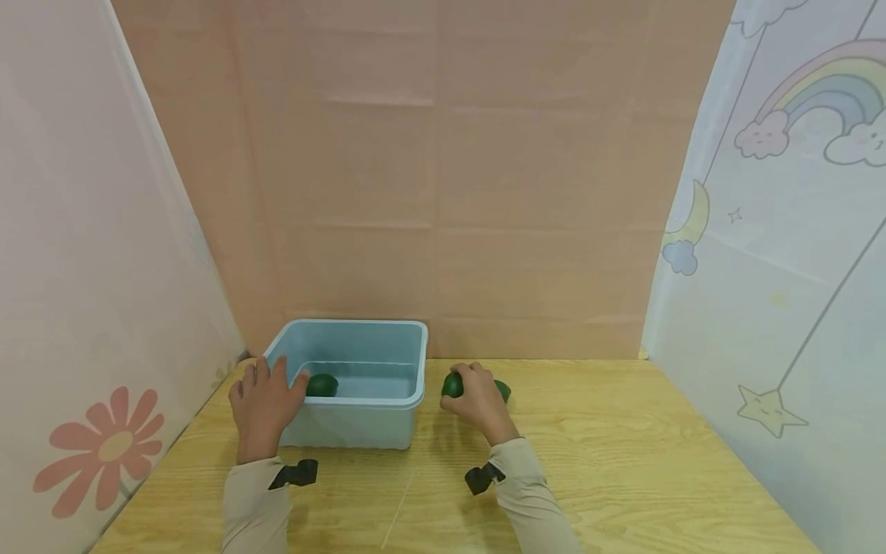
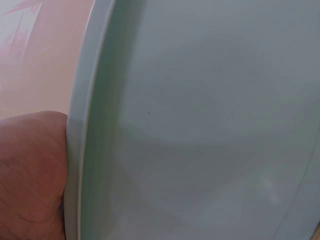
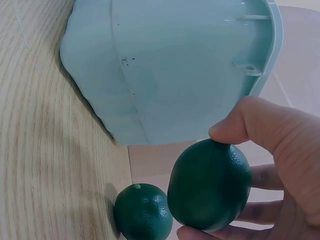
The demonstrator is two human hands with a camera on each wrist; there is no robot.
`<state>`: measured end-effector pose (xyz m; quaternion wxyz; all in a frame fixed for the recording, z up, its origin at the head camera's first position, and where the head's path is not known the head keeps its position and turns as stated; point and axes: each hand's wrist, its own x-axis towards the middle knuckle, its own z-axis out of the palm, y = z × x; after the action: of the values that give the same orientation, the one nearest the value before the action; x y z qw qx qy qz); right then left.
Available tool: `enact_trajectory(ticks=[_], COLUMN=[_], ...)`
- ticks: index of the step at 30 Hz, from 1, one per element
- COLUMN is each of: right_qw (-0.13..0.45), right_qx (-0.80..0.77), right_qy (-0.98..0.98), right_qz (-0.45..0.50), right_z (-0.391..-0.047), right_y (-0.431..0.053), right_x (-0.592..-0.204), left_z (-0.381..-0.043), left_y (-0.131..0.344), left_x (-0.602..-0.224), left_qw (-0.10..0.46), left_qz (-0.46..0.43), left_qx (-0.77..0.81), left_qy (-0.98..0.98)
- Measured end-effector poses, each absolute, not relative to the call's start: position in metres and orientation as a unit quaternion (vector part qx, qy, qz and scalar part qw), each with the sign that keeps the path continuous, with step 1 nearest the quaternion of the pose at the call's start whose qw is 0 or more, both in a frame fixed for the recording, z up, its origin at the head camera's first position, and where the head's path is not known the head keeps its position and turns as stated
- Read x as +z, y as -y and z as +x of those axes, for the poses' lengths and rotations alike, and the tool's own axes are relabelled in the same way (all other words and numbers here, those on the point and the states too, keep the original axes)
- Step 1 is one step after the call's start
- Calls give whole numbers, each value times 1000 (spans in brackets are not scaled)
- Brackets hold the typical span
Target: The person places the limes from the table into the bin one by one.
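Pinched between the thumb and fingers of my right hand (image 1: 479, 398) is a dark green lime (image 3: 209, 185), to the right of the light blue plastic tub (image 1: 353, 425). In the right wrist view it is raised off the tabletop, with the thumb on top. A second lime (image 3: 143, 212) rests on the table just beyond it, partly hidden behind the right hand in the head view. My left hand (image 1: 266, 400) lies over the tub's front left corner, fingers spread at the rim. Inside the tub, near that hand, sits another lime (image 1: 322, 385).
The tub stands on a wood-grain table (image 1: 609, 462) near the back edge. A plain orange-brown backdrop (image 1: 443, 169) rises behind it. Printed cloth walls flank the table, with a flower (image 1: 111, 446) on the left and a star (image 1: 770, 409) on the right.
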<state>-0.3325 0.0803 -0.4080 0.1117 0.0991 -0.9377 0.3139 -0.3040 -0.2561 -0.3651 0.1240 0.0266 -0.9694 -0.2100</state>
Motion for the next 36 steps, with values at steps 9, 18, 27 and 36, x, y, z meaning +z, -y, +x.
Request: enact_trajectory(ticks=[9,18,27,36], right_qw=[115,131,133,131], right_qx=[321,324,333,343], right_qy=[935,932,928,925], right_qz=[96,100,99,102], right_z=[-331,-331,-329,-329], right_y=[-79,-79,-80,-80], right_x=[-408,-406,-407,-403], left_z=[-303,-304,-305,-306], left_y=[257,257,256,257], left_x=[-368,-367,-368,-369], left_qw=[125,118,119,125], left_qz=[26,29,29,29], left_qx=[-213,-216,-214,-214], left_qy=[969,969,969,968])
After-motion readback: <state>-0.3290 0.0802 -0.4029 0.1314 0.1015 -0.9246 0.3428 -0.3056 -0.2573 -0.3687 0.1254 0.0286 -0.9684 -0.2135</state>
